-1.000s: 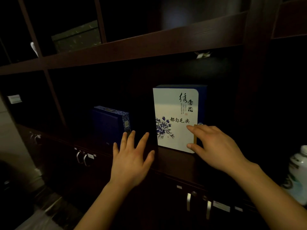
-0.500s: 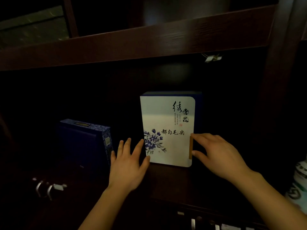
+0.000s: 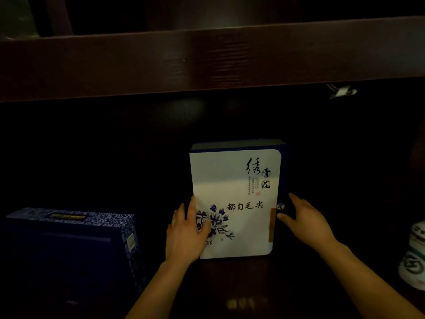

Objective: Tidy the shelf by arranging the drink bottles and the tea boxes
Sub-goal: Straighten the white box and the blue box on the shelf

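A white tea box (image 3: 239, 194) with blue flowers and black calligraphy stands upright on the dark wooden shelf (image 3: 230, 279), mid-frame. My left hand (image 3: 186, 233) lies against its lower left edge, thumb over the flower print. My right hand (image 3: 305, 219) touches its right side beside the brown clasp, fingers spread. A dark blue tea box (image 3: 69, 249) with a patterned spine stands at the lower left. Part of a white drink bottle (image 3: 414, 256) with green print shows at the right edge.
The thick shelf board (image 3: 207, 63) above crosses the whole view. A small white clip (image 3: 342, 91) hangs under it at the upper right. The back of the compartment is dark and its depth cannot be made out.
The view has closed in on the shelf. My left hand has moved right from the shelf front onto the white tea box's left edge; my right hand stays at its right side.
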